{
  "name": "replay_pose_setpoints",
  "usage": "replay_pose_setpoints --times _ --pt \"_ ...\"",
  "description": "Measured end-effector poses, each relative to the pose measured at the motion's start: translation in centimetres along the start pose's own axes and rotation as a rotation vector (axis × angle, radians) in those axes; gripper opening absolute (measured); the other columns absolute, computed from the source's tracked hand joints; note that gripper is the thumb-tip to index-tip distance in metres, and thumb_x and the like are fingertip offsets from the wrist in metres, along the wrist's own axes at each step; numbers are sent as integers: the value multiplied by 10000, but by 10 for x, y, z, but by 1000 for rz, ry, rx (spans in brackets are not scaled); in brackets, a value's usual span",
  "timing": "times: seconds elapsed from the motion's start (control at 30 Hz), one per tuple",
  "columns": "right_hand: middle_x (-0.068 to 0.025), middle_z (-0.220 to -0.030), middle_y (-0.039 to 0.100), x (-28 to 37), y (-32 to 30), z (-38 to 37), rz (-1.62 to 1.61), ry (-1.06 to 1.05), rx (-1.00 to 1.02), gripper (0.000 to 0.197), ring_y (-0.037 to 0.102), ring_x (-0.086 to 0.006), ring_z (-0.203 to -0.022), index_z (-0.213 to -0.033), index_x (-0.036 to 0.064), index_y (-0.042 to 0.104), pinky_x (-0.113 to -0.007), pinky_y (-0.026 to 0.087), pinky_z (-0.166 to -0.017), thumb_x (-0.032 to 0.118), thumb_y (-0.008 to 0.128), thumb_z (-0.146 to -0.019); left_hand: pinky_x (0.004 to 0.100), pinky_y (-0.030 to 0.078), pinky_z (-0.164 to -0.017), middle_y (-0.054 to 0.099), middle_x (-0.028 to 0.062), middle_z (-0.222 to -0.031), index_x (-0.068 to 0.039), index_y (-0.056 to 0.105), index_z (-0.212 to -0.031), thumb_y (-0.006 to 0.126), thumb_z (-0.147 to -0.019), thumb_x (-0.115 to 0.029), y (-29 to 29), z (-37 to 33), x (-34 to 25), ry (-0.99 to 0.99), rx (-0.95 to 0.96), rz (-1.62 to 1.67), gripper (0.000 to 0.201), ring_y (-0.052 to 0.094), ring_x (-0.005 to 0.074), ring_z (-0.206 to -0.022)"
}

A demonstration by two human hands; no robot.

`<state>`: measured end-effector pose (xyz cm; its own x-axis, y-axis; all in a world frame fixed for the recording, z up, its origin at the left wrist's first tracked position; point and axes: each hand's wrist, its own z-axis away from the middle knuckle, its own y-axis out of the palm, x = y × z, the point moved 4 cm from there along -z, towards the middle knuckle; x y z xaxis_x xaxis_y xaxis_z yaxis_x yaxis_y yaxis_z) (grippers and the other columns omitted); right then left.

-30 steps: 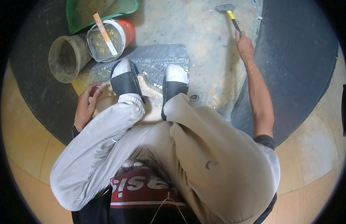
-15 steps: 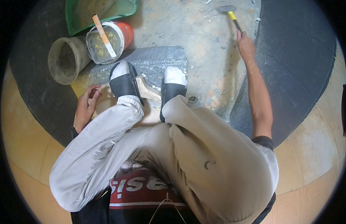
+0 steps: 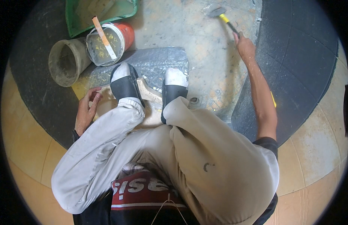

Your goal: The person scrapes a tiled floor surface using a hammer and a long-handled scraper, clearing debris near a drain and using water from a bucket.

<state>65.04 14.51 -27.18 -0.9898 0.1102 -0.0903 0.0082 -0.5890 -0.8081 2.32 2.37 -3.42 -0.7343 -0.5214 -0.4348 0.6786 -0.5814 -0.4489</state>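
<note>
My right hand [image 3: 244, 48] is closed around the black and yellow handle of a scraper [image 3: 227, 23], reaching far forward on the right. Its wide grey head lies at or just above the wet-looking floor [image 3: 204, 56], with pale residue at its far edge. On the left, my left hand [image 3: 87, 109] holds nothing; its fingers are loosely bent and apart, by the corner of a low beige wooden piece [image 3: 106, 98] that lies under and between my feet. Whether the fingertips press on that wood, I cannot tell.
A red and white bucket [image 3: 126, 34] of cloudy water has an orange-white stick [image 3: 103, 37] across it. Left of it leans a grey, crusted bucket [image 3: 56, 63]; beyond stands a green tray [image 3: 71, 22]. A dark mat [image 3: 294, 67] lies right, with a yellow object [image 3: 273, 99] behind my forearm.
My right hand and the scraper have shifted a little left, and the scraper's head is slightly nearer. A yellow object now shows beside my right forearm. My left hand has barely moved.
</note>
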Motion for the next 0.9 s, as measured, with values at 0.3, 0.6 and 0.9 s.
replay_pose_setpoints --times 0.3,0.6,0.9 --pt "-276 -983 747 -16 -5 -6 -48 100 -44 602 740 -455 -989 -1272 96 658 -580 581 -841 596 376 -1091 348 520 -902 729 148 -1023 -7 614 -1336 564 -1093 -226 -1 -1 -3 -8 12 4 330 688 203 -973" --pt "-287 -968 740 -12 7 -1 -213 199 -98 624 728 -486 -960 -1185 48 669 -606 566 -857 591 376 -1092 347 519 -901 730 153 -1018 -1 622 -1322 569 -1090 -230 -3 -1 -8 16 18 -26 330 685 201 -959" --pt "-305 -954 732 55 54 66 -244 2 84 585 726 -495 -905 -1156 36 675 -595 584 -792 566 440 -1080 356 524 -914 722 145 -1025 -4 613 -1330 569 -1095 -239 -4 -1 -8 13 20 -24 336 679 200 -976"
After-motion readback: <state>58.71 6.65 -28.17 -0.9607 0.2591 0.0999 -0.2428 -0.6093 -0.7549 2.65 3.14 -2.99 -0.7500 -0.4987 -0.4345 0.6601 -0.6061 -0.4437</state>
